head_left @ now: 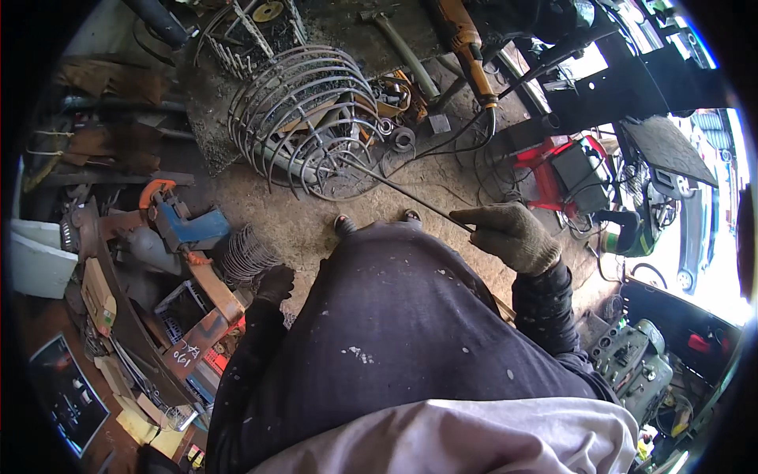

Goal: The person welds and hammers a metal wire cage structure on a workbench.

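Observation:
My right hand (517,235), in a grey knit glove, grips one end of a thin metal rod (410,196). Its index finger lies along the rod, whose far end reaches the lower rim of a round cage of bent metal bars (304,118). The cage rests at the front of a dark worktable (207,118), partly overhanging the edge. My left hand (275,284) hangs low at my side, dark and shadowed, close to a coil of wire (247,254); its fingers are too dim to make out.
On the worktable lie a hammer (404,55), an orange power tool (466,51) with a cord, and metal rings (402,141). A blue and orange clamp-like tool (193,225) stands at left. A red stool (543,170) is at right, with a grey machine (636,359) nearer me.

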